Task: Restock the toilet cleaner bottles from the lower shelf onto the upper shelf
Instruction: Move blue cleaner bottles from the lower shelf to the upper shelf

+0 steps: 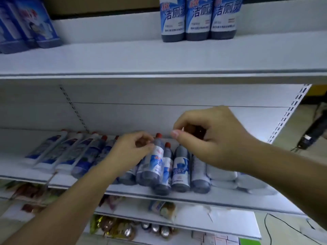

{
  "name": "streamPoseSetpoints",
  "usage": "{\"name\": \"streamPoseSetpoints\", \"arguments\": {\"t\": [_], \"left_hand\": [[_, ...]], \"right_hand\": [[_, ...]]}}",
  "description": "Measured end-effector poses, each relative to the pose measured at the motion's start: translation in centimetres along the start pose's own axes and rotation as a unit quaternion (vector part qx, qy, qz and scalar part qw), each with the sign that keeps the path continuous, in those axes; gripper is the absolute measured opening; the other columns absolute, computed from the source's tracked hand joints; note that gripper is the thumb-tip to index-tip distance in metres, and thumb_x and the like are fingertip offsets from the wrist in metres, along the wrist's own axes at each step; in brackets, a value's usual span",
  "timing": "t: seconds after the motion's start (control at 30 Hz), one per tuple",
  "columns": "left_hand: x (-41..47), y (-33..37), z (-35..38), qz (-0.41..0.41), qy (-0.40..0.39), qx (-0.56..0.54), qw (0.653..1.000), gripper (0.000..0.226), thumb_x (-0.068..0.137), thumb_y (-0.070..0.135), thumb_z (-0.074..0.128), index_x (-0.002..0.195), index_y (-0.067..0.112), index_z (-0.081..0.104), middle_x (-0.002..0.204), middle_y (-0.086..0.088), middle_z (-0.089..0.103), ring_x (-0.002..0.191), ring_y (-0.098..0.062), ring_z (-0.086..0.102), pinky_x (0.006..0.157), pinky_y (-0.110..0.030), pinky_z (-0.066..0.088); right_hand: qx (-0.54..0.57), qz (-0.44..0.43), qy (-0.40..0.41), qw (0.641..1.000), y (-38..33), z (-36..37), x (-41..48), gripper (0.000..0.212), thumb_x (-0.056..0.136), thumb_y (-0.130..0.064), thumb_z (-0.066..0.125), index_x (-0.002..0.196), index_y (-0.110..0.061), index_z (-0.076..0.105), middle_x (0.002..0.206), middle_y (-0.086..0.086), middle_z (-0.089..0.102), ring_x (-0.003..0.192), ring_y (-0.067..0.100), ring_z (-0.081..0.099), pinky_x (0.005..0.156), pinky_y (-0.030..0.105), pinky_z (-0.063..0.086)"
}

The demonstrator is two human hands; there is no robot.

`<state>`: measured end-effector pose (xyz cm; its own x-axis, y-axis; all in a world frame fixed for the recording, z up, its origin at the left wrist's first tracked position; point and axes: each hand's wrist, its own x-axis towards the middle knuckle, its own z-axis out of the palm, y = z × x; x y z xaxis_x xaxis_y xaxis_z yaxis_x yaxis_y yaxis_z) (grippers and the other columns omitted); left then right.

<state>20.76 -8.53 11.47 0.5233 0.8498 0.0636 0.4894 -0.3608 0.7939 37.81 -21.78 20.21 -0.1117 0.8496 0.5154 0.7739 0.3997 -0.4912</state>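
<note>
Toilet cleaner bottles (pixel 159 165) leaned in a cluster on lower shelf (pixel 194 197), long axes near upright, red caps up. Left hand (pixel 131 149) was curled on a cap at the cluster's left, right hand (pixel 212 137) on one at its right. Upper shelf (pixel 106 57) sat directly above; its front edge overhung the lift path, with open room left of three stocked bottles (pixel 198 18).

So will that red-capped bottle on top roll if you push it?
Probably: the red-capped bottle is round and seems to lie on other bottles. It looks full of dark liquid, so it is likely heavy for its size. Its glossy label may be slippery.
</note>
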Motion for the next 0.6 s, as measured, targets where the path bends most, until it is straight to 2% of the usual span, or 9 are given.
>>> {"name": "streamPoseSetpoints", "arguments": {"t": [0.07, 0.13, 0.17, 0.23, 0.3, 0.33, 0.4, 0.5, 0.6], "left_hand": [[2.0, -3.6, 2.0, -0.118, -0.018, 0.047, 0.992, 0.039, 0.075, 0.032, 0.072, 0.109, 0.017, 0.06, 0.108, -0.006, 0.067, 0.093, -0.017, 0.062, 0.086, -0.03, 0.05], [3.0, -5.7, 3.8, -0.19, -0.048, 0.078, 0.977, 0.072, 0.072, 0.047, 0.07, 0.132, 0.015, 0.045, 0.126, -0.007, 0.058, 0.11, -0.023, 0.058, 0.092, -0.031, 0.046], [3.2, -6.3, 4.7, -0.217, -0.06, 0.084, 0.971, 0.081, 0.073, 0.05, 0.069, 0.138, 0.013, 0.037, 0.132, -0.008, 0.054, 0.116, -0.025, 0.054, 0.093, -0.031, 0.044], [3.3, -6.9, 6.3, -0.248, -0.077, 0.079, 0.962, 0.087, 0.072, 0.054, 0.07, 0.139, 0.01, 0.036, 0.133, -0.009, 0.053, 0.117, -0.027, 0.053, 0.092, -0.03, 0.042], [3.3, -7.6, 7.4, -0.256, -0.082, 0.08, 0.96, 0.091, 0.06, 0.06, 0.074, 0.131, 0.011, 0.046, 0.124, -0.009, 0.06, 0.106, -0.026, 0.058, 0.093, -0.036, 0.047], [3.4, -8.0, 7.7, -0.258, -0.079, 0.082, 0.959, 0.095, 0.051, 0.063, 0.075, 0.127, 0.012, 0.05, 0.118, -0.009, 0.062, 0.101, -0.025, 0.06, 0.092, -0.039, 0.049], [3.6, -8.8, 8.0, -0.268, -0.071, 0.077, 0.958, 0.097, 0.04, 0.062, 0.078, 0.12, 0.012, 0.054, 0.112, -0.007, 0.063, 0.095, -0.024, 0.061, 0.089, -0.041, 0.051], [3.6, -8.7, 8.1, -0.275, -0.065, 0.078, 0.956, 0.089, 0.047, 0.054, 0.082, 0.12, 0.011, 0.052, 0.113, -0.007, 0.062, 0.096, -0.024, 0.061, 0.089, -0.04, 0.051], [3.7, -8.7, 8.4, -0.28, -0.059, 0.081, 0.955, 0.088, 0.053, 0.049, 0.082, 0.125, 0.012, 0.047, 0.116, -0.007, 0.059, 0.098, -0.025, 0.059, 0.086, -0.04, 0.051]], "right_hand": [[-0.051, 0.129, -0.066, 0.988, 4.2, 3.7, 0.4, 0.014, 0.084, -0.031, 0.056, 0.08, -0.024, 0.068, 0.06, -0.008, 0.059, 0.059, 0.01, 0.054, 0.059, 0.026, 0.043], [-0.077, 0.248, -0.132, 0.957, 8.2, 7.0, 0.1, 0.017, 0.086, -0.028, 0.051, 0.086, -0.019, 0.066, 0.08, -0.003, 0.066, 0.076, 0.019, 0.061, 0.072, 0.031, 0.051], [-0.089, 0.291, -0.162, 0.939, 9.7, 8.4, -0.3, 0.022, 0.088, -0.028, 0.047, 0.089, -0.015, 0.065, 0.089, 0.003, 0.068, 0.083, 0.023, 0.063, 0.079, 0.036, 0.053], [-0.128, 0.345, -0.221, 0.903, 12.0, 11.1, -1.6, 0.031, 0.091, -0.032, 0.04, 0.095, -0.011, 0.062, 0.099, 0.011, 0.068, 0.09, 0.028, 0.063, 0.088, 0.042, 0.051], [-0.126, 0.395, -0.252, 0.875, 12.5, 13.0, -3.4, 0.033, 0.092, -0.039, 0.041, 0.097, -0.011, 0.058, 0.097, 0.011, 0.064, 0.093, 0.03, 0.064, 0.079, 0.037, 0.053], [-0.088, 0.434, -0.245, 0.863, 12.5, 13.9, -4.6, 0.033, 0.092, -0.041, 0.043, 0.098, -0.011, 0.055, 0.092, 0.01, 0.062, 0.091, 0.03, 0.065, 0.073, 0.034, 0.053], [-0.012, 0.505, -0.207, 0.838, 11.6, 15.4, -6.9, 0.042, 0.088, -0.047, 0.047, 0.108, -0.01, 0.049, 0.092, 0.01, 0.06, 0.087, 0.03, 0.067, 0.069, 0.034, 0.055], [0.062, 0.563, -0.182, 0.803, 10.3, 17.0, -9.0, 0.056, 0.084, -0.047, 0.053, 0.124, -0.012, 0.035, 0.092, 0.006, 0.058, 0.083, 0.028, 0.064, 0.067, 0.035, 0.057], [0.196, 0.628, -0.089, 0.748, 10.2, 18.1, -8.7, 0.06, 0.083, -0.04, 0.059, 0.13, -0.016, 0.029, 0.106, 0.006, 0.053, 0.096, 0.027, 0.06, 0.082, 0.041, 0.056]]}}
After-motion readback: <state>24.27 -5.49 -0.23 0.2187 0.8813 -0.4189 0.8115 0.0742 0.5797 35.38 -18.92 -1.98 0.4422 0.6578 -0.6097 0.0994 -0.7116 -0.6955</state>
